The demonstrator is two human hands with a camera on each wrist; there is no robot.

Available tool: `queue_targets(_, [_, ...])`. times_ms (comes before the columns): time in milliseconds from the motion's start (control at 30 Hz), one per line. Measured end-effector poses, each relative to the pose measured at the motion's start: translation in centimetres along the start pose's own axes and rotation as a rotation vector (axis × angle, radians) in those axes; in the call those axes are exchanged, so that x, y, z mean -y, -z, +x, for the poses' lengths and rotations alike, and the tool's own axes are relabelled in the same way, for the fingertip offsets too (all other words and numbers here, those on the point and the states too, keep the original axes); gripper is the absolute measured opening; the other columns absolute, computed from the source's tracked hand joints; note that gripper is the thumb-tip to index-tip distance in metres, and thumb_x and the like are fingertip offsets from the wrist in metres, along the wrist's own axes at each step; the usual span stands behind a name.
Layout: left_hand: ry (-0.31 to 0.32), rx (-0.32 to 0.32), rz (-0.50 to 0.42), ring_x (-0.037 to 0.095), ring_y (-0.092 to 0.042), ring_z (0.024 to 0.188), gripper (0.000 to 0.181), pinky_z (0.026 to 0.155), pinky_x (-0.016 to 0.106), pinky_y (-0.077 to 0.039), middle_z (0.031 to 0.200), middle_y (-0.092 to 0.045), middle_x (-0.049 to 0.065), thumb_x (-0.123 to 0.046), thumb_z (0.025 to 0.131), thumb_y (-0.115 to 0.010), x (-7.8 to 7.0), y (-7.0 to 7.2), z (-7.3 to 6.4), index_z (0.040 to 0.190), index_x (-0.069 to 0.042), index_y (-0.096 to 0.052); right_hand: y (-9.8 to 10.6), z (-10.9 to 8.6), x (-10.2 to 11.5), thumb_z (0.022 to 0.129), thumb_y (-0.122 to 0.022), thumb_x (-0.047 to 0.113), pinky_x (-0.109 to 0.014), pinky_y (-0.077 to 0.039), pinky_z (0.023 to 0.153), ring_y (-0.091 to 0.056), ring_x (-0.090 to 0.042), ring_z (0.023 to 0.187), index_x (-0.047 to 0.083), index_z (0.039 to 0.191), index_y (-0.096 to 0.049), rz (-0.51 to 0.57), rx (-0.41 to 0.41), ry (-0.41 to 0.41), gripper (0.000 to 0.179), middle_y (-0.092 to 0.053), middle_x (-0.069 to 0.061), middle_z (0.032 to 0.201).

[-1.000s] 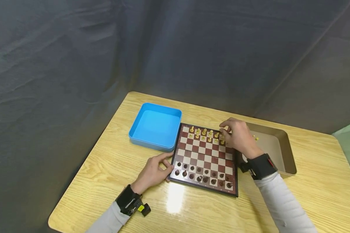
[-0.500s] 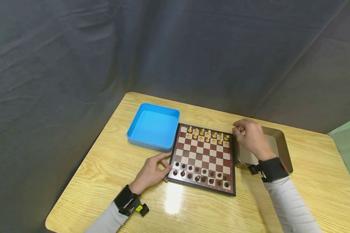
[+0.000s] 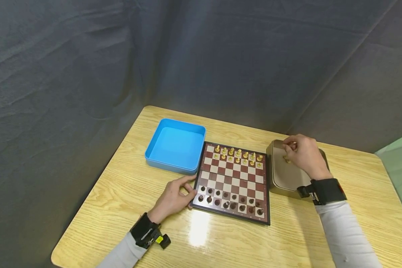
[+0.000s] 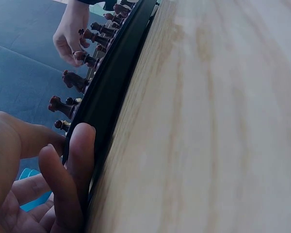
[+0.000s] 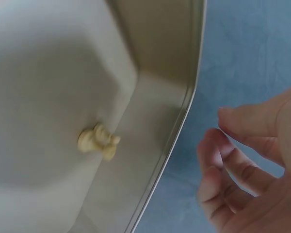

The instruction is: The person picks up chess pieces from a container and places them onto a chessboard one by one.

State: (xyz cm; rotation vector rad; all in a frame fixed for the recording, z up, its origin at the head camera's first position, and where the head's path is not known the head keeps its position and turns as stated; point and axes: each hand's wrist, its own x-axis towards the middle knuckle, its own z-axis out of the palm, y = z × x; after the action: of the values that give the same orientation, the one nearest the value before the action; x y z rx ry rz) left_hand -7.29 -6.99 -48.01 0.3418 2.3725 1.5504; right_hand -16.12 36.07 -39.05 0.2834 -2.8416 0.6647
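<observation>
A magnetic-looking chessboard lies on the table, dark chessmen along its near side and cream chessmen along its far side. At its near left corner my left hand grips the edge; in the left wrist view, fingertips press the board's dark side. My right hand hovers over the far part of a tan metal tin, to the board's right. Its fingers are loosely bent with nothing between them in the right wrist view. A small cluster of cream chessmen lies on the tin's floor.
A blue square tray stands beside the board's far left corner. The wooden table has its left edge beyond my left arm. A dark grey curtain hangs behind the table.
My right hand has moved right from the board's far right corner to over the tin, uncovering the cream chessmen there. My left hand stays at the board's corner.
</observation>
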Motion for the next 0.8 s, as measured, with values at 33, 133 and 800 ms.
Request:
queue_targets(33, [0.001,-0.001,0.000,0.013,-0.069,0.052,0.055,0.039,0.025,-0.043,0.088,-0.072,-0.004,-0.019,0.095,-0.070,0.0,0.0,0.0,0.148,-0.007,-0.056,0.1,0.1,-0.3,0.092,-0.065,0.005,-0.027,-0.043,0.051,-0.059,-0.020,0.065,-0.006,0.102,-0.076,-0.004,0.005,-0.013,0.018,-0.070,-0.018,0.086])
queue_targets(133, [0.002,-0.003,-0.002,0.013,-0.069,0.052,0.055,0.040,0.025,-0.045,0.088,-0.072,-0.004,-0.019,0.095,-0.070,0.0,0.1,0.0,0.147,-0.007,-0.057,0.2,0.3,-1.2,0.091,-0.067,0.006,-0.027,-0.043,0.052,-0.059,-0.018,0.065,-0.005,0.098,-0.077,-0.018,0.008,-0.037,0.016,-0.072,-0.017,0.084])
queue_targets(800, [0.005,-0.010,0.005,0.013,-0.069,0.052,0.055,0.042,0.025,-0.046,0.088,-0.072,-0.005,-0.020,0.095,-0.071,0.1,0.0,0.0,0.147,-0.008,-0.057,1.1,1.5,-5.0,0.085,-0.070,0.003,-0.034,-0.051,0.062,-0.069,-0.025,0.079,0.003,0.094,-0.078,-0.099,0.318,-0.009,0.012,-0.075,-0.010,0.085])
